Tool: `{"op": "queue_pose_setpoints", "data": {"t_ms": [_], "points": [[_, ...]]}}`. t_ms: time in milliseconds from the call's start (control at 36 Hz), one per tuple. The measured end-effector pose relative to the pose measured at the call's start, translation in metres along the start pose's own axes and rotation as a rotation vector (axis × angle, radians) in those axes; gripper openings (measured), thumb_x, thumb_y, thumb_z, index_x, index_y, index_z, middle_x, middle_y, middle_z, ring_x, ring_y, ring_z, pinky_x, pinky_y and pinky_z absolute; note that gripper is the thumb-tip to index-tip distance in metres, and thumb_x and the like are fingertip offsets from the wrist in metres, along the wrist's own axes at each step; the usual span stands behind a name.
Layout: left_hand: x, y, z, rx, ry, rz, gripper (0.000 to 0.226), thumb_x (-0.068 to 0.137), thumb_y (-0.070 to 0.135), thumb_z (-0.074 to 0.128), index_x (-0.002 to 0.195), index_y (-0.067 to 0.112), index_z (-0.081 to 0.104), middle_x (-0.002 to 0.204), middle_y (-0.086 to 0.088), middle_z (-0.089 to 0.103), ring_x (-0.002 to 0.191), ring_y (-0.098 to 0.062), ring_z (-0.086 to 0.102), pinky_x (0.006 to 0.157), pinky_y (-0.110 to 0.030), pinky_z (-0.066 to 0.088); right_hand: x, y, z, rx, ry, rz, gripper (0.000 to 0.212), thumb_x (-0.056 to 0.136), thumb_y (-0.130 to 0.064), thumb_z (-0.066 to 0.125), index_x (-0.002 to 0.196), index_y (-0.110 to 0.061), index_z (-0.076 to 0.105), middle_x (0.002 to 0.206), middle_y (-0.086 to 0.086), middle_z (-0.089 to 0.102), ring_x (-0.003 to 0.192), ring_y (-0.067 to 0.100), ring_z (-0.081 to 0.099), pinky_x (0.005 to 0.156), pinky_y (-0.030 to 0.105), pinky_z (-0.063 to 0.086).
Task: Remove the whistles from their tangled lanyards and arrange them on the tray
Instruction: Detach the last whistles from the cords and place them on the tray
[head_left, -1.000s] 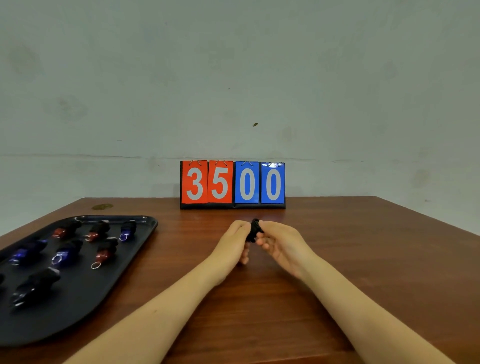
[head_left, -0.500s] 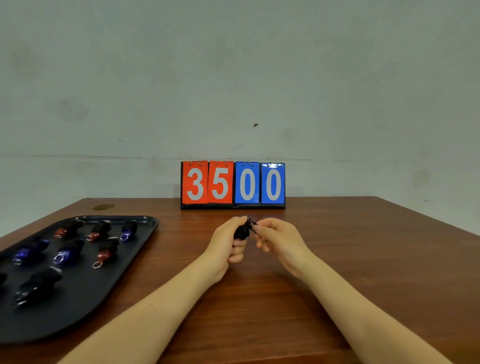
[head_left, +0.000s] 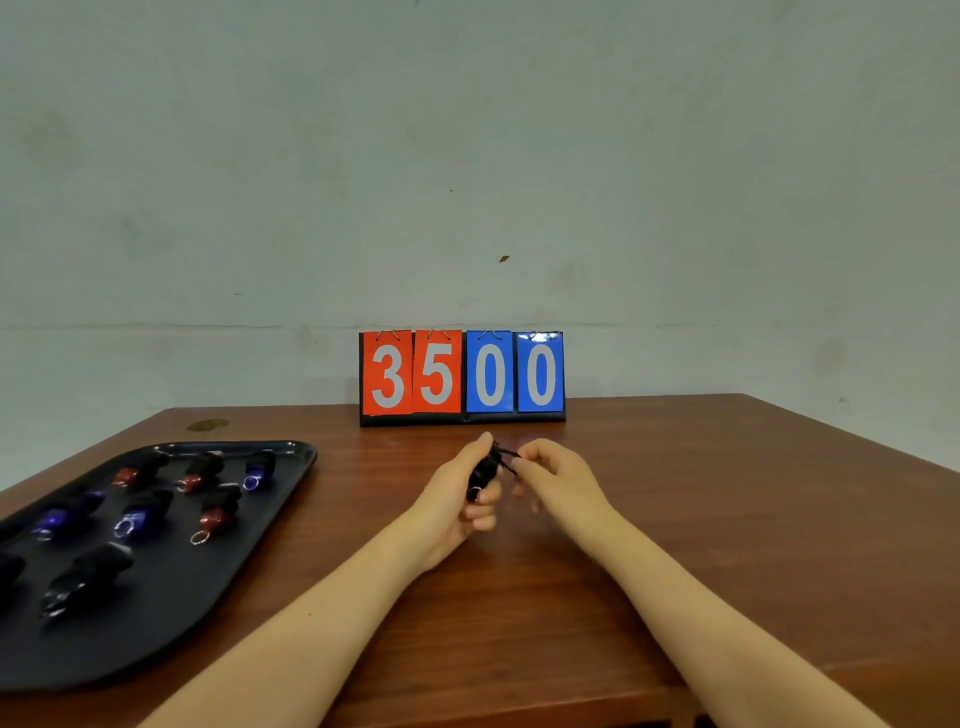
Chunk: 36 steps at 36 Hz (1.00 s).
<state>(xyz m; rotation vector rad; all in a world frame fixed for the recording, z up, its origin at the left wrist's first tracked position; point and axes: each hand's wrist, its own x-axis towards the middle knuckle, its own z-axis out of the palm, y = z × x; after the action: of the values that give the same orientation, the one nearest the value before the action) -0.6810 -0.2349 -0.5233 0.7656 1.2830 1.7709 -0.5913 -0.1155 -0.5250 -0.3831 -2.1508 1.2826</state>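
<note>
Both hands meet just in front of the scoreboard (head_left: 462, 378), above the bench (head_left: 727, 519). Head view only.

Left hand (head_left: 457, 506): fingers curled round a black whistle (head_left: 484, 472), gripping it; the whistle stands roughly upright in the fist, its top showing above the fingers. Right hand (head_left: 558, 478): thumb and forefinger pinch a thin black lanyard (head_left: 506, 457) strand where it leaves the top of the whistle. The strand is short and partly hidden; whether it is attached by a ring or a clip cannot be told.

Tray (head_left: 171, 618): black, on the bench well to the left of the scoreboard and nearer the person. It carries loose whistles in rough rows: red ones (head_left: 205, 473), blue ones (head_left: 143, 514) and a black one (head_left: 85, 574) nearest the person. Several show small metal rings at one end; none shows a cord. The tray's left edge is cut off by the frame, so the full count cannot be given.

Scoreboard reads 3500, two red cards and two blue, standing at the far edge of the bench against the wall.

Judgement on step: detaching in progress for this black whistle; cord not yet free of it. No other tangled whistle is visible on the bench, so this may be among the last.

Next move calls for: left hand to hold the whistle firm while the right works the cord out of its attachment, then carry the whistle leftward to an open spot on the tray, beside the black one.
</note>
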Motion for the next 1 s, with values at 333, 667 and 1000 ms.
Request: {"op": "queue_pose_setpoints", "data": {"t_ms": [333,667,1000], "points": [[0.002,-0.001,0.001,-0.09,0.033,0.14,0.033,0.098,0.034,0.049,0.122,0.011,0.052,0.064,-0.001,0.046,0.05,-0.011,0.029,0.048,-0.022,0.03,0.001,-0.005,-0.006,0.936,-0.157,0.186,0.016,0.093,-0.008,0.052,0.098,-0.004,0.067,0.082,0.003,0.065,0.075,0.01,0.059,0.064,0.02,0.049],[0.004,-0.003,-0.001,-0.237,0.154,0.163,0.026,0.099,0.027,0.049,0.114,0.006,0.05,0.058,0.0,0.042,0.043,-0.007,0.031,0.041,-0.019,0.028,0.007,-0.004,0.003,0.687,-0.238,0.097,0.012,0.098,-0.013,0.045,0.092,-0.01,0.055,0.077,0.0,0.054,0.056,0.009,0.039,0.053,0.023,0.033],[-0.003,0.003,0.004,-0.317,0.101,-0.006,0.025,0.098,0.027,0.043,0.107,0.006,0.052,0.06,-0.004,0.042,0.048,-0.01,0.029,0.039,-0.018,0.025,-0.001,0.002,0.005,-0.081,-0.005,-0.186,0.006,0.094,-0.019,0.057,0.089,-0.018,0.059,0.085,0.008,0.061,0.068,0.008,0.05,0.063,0.019,0.044]]}}
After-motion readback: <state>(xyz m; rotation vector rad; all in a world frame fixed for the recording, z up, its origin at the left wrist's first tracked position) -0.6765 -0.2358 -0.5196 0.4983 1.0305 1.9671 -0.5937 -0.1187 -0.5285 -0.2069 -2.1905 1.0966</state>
